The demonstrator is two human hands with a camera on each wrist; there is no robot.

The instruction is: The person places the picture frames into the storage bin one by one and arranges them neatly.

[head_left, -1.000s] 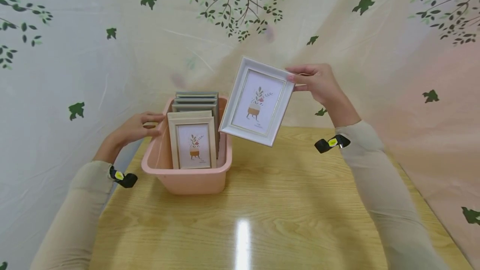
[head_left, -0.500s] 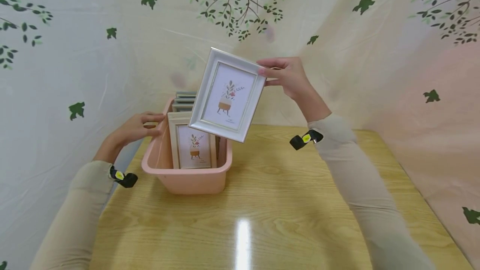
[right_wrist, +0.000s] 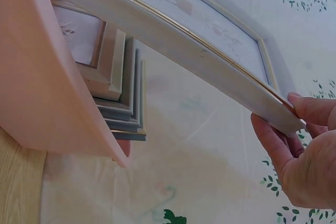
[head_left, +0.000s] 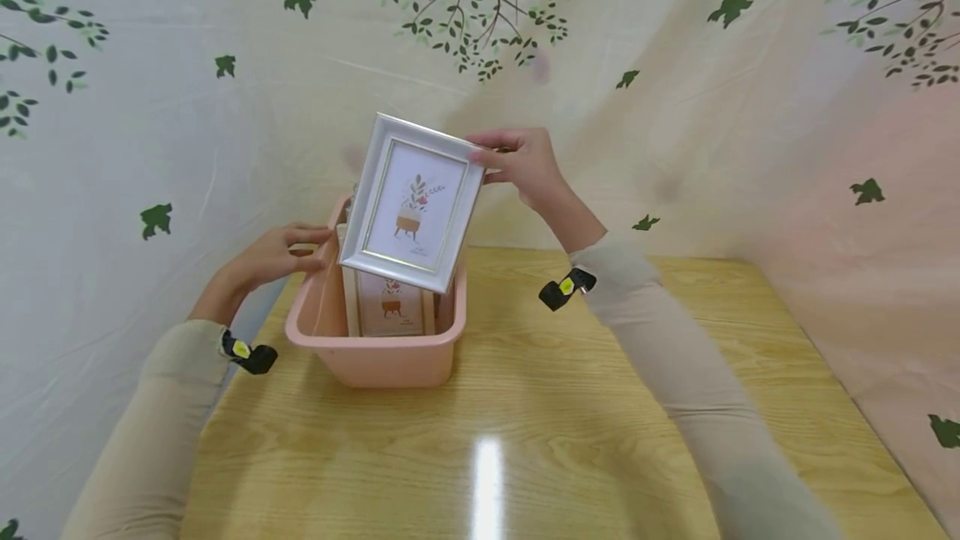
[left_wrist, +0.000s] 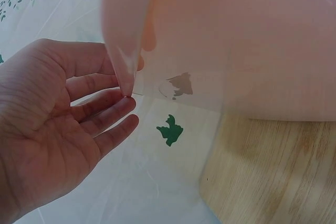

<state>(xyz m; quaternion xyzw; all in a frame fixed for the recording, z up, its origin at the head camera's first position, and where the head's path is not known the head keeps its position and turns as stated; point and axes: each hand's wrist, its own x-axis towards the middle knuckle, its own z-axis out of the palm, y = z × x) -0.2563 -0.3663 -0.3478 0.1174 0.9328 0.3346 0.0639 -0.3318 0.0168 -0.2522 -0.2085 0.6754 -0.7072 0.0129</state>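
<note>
My right hand [head_left: 521, 163] pinches a white picture frame [head_left: 411, 261] by its upper right corner, thumb in front. The tilted frame hangs over a pink plastic bin [head_left: 375, 342], covering part of what stands inside. In the bin a cream picture frame [head_left: 392, 319] stands at the front; the right wrist view shows more frames with grey edges [right_wrist: 128, 90] stacked behind it. At the bin's left side my left hand [head_left: 262, 258] grips the rim; in the left wrist view some fingertips show behind the pink wall [left_wrist: 123, 51].
The bin stands on a wood-grain table [head_left: 600, 407] near its left edge. A pale cloth backdrop [head_left: 300, 107] with printed leaves and green birds hangs behind and beside the table. Black wrist cameras [head_left: 567, 288] are strapped to both sleeves.
My right hand has carried the white picture frame leftward from beside the bin to above it, rising a little and then lowering. The left hand and the bin have stayed put.
</note>
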